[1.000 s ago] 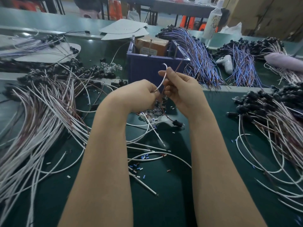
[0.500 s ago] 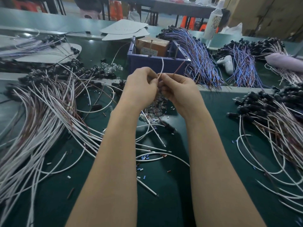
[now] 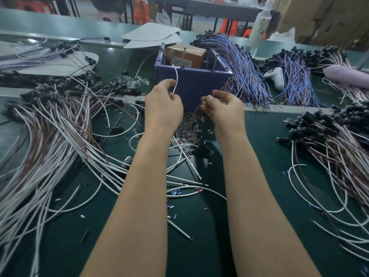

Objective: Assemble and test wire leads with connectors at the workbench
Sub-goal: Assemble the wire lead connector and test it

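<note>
Left hand (image 3: 162,108) grip pinches white wire (image 3: 176,78), right hand (image 3: 221,110) grip pinches brown wire (image 3: 194,114), both above counter (image 3: 199,226) before blue bin (image 3: 191,86); advise aligning ends squarely before joining.

Dark green workbench (image 3: 259,126): white-and-brown wire lead heap (image 3: 50,156) left, blue plastic bin (image 3: 191,84) centre-back, blue-purple wire bundle (image 3: 245,70) touching it, black-connector leads (image 3: 329,140) right.
</note>
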Demonstrator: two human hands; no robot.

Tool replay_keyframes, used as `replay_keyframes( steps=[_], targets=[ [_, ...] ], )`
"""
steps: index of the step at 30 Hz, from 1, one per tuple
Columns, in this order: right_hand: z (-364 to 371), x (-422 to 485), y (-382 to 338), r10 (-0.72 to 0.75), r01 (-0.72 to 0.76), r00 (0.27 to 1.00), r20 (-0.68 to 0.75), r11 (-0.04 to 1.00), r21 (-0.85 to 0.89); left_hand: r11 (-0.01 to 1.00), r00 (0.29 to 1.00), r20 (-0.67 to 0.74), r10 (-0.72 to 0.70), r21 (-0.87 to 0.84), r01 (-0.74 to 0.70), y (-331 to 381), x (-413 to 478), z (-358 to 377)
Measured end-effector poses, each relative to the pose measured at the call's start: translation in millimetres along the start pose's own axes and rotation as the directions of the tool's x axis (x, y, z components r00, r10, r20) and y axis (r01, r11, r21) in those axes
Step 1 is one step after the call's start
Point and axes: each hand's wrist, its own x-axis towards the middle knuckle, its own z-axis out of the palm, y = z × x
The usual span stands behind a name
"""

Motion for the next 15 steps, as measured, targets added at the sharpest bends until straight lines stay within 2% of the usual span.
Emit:
replay_keyframes(
  steps=[4,6,10,15],
  targets=[
    [-2.2,-1.8,5.3,-0.101,0.089,0.994,-0.038,0.967,-0.240,1.000,0.999,0.038,0.005,0.016,-0.006,-1.5,2.0,3.0],
    [-4.2,-1.3,7.0,-0.117,0.100,0.992,-0.038,0.948,-0.303,1.000,0.998,0.054,0.010,0.016,-0.011,-2.6,2.7,4.3],
    [-4.0,2.7,3.3,-0.050,0.053,0.999,0.017,0.961,-0.272,0.999,0.998,0.059,0.021,0.022,-0.023,-3.7,4.4,4.9],
    [-1.8,0.5,2.3,-0.140,0.136,0.990,0.006,0.946,-0.296,0.999,0.997,0.069,0.029,0.020,-0.030,-4.1,5.5,5.3]
  ],
)
